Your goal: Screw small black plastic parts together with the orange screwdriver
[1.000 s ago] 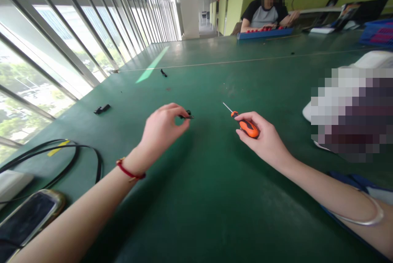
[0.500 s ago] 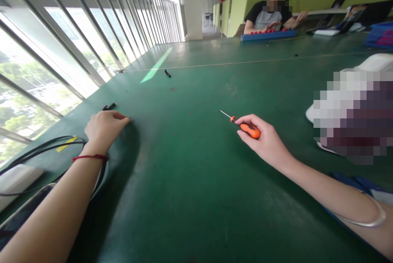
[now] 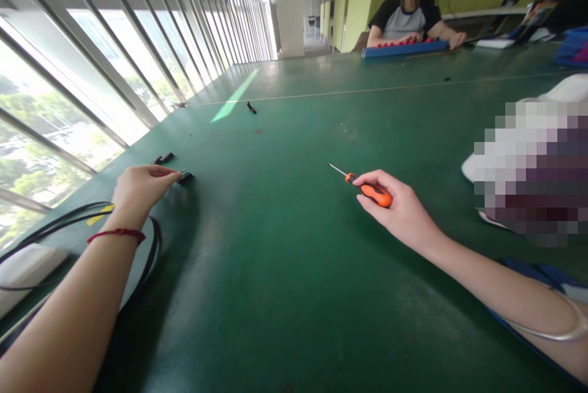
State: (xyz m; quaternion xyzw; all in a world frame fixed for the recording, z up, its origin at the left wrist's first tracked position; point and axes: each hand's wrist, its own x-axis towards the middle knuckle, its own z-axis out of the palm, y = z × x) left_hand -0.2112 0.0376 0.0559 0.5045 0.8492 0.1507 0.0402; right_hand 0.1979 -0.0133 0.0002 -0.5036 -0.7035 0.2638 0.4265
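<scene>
Left hand (image 3: 141, 192) shifted leftward, blocky black piece (image 3: 186, 178), bulbous orange-handled screwdriver (image 3: 373, 192)

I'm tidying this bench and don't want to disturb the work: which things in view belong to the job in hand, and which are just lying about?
In use:
orange-and-black screwdriver, in the right hand
small black part, at the fingertips of the left hand

Apparently just lying about:
black cable
white object
nearer black piece, possibly related
farther black piece, possibly related
</scene>
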